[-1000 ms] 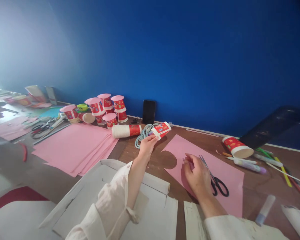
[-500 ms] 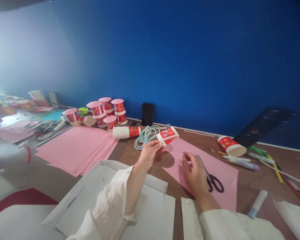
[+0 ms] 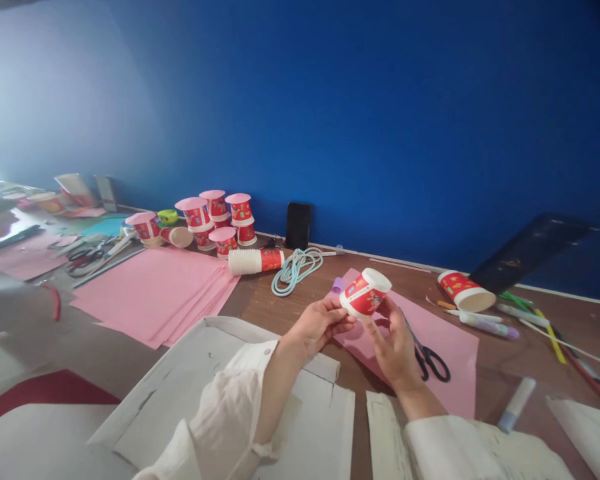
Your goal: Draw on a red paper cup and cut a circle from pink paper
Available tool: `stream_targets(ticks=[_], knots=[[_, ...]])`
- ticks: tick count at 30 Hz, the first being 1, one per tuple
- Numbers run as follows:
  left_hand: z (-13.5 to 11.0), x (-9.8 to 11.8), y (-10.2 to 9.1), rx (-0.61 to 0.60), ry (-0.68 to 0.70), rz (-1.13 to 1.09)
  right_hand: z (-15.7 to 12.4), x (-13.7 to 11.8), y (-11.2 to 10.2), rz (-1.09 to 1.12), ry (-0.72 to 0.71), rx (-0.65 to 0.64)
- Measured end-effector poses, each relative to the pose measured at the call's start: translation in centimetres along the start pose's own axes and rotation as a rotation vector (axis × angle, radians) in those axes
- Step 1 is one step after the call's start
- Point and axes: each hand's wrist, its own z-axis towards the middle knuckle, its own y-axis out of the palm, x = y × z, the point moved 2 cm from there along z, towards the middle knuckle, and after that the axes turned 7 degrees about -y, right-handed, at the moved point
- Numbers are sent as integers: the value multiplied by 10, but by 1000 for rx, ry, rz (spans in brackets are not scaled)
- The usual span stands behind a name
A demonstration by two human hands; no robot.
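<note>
Between my two hands is a red and white paper cup, tilted, its white end towards the upper right. My left hand pinches its lower left rim. My right hand has its thumb and fingers around the lower right side, some of them behind the cup. Under my right hand lies a pink paper sheet with a curved piece cut out of its edge. Black-handled scissors rest on the sheet, their blades partly behind my right hand. A small purple cap stands left of the cup.
At the back stand several pink-topped cups, with a nested cup stack, a pale blue cable and a phone. Pink sheets lie left, white cardboard in front. A loose cup and pens lie right.
The cup has come down and right in my left hand and turned. My right hand has risen from over the pink sheet and closed on it. The purple cap now shows.
</note>
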Motion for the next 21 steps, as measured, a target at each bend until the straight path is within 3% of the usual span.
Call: stream_targets(ticks=[7, 13, 18, 21], knots=[[-4, -2, 9, -48, -43, 185, -2, 5, -1, -120, 67, 20], [3, -2, 3, 137, 45, 621, 2, 4, -3, -111, 172, 163], [1, 1, -2, 372, 469, 1224, 5, 3, -8, -76, 245, 280], [0, 3, 2, 441, 630, 1463, 4, 1, -9, -42, 229, 281]])
